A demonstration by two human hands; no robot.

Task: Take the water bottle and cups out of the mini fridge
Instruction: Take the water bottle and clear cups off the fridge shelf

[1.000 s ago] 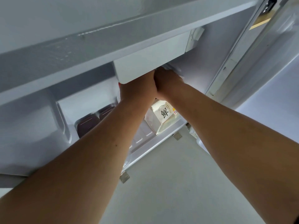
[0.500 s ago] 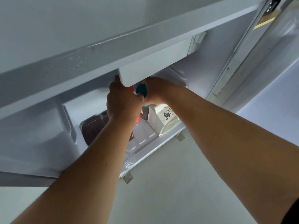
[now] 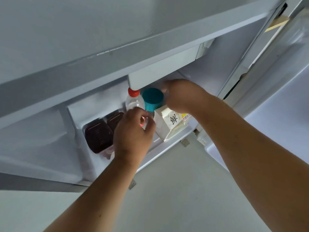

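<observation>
The mini fridge [image 3: 217,91] fills the upper half of the frame, its door swung open toward the upper right and its lit interior showing in the centre. A white compartment box [image 3: 163,71] hangs from the ceiling of the interior, so anything tall beneath it has little headroom and likely has to be tilted or drawn forward to come out.

On the fridge floor, left of centre, two dark lidded containers [image 3: 98,136] sit side by side against the left wall. To the right of centre a white carton [image 3: 170,124] with a printed character stands near the front edge, partly blocking the way to what is behind it.

The left hand [image 3: 133,133] is at centre frame, fingers curled around the lower body of the water bottle [image 3: 134,102], which stands upright with its red cap just under the hanging box; the grip looks partial, and I cannot tell whether it is fully closed. Holding it low probably leaves room to tip the neck clear.

The right hand [image 3: 182,96] reaches in above the carton, beside the teal cup [image 3: 153,99], which stands just right of the bottle. Its fingers are blurred and hidden, so whether it grips the cup I cannot tell.

Both task items are inside the fridge.
</observation>
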